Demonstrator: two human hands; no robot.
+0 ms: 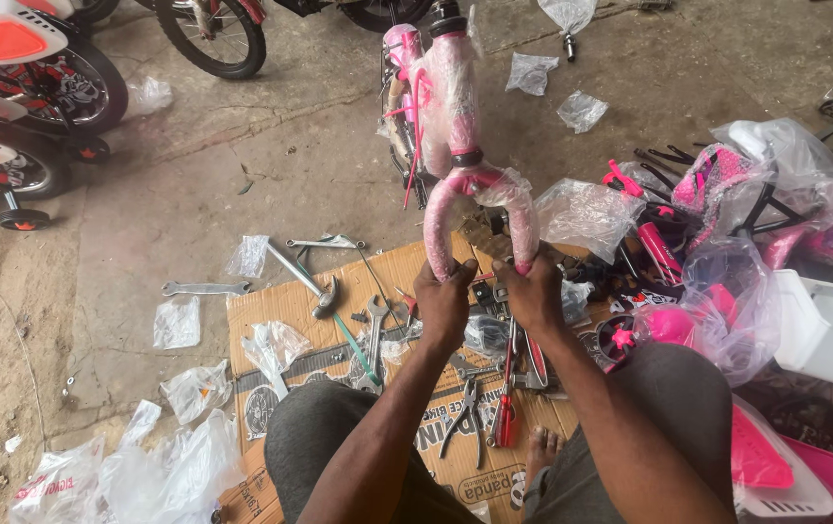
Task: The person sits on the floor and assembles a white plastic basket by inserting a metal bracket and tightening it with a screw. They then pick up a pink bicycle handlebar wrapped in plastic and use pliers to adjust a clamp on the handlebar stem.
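A pink child's bicycle frame (447, 92) wrapped in clear plastic stands on the ground ahead of me, its pink fork (479, 189) pointing toward me. My left hand (442, 301) grips the end of the fork's left leg. My right hand (533, 291) grips the end of the right leg. Both hands are closed around the plastic-covered tips, above a flattened cardboard sheet (280, 301).
Wrenches (205, 288), a hammer (311, 283), pliers (468, 412) and a red screwdriver (506, 412) lie on and beside the cardboard. Pink parts in plastic bags (727, 243) pile at the right by a white part (829, 325). Small bicycles (28, 87) stand at the left. Loose plastic bags litter the concrete.
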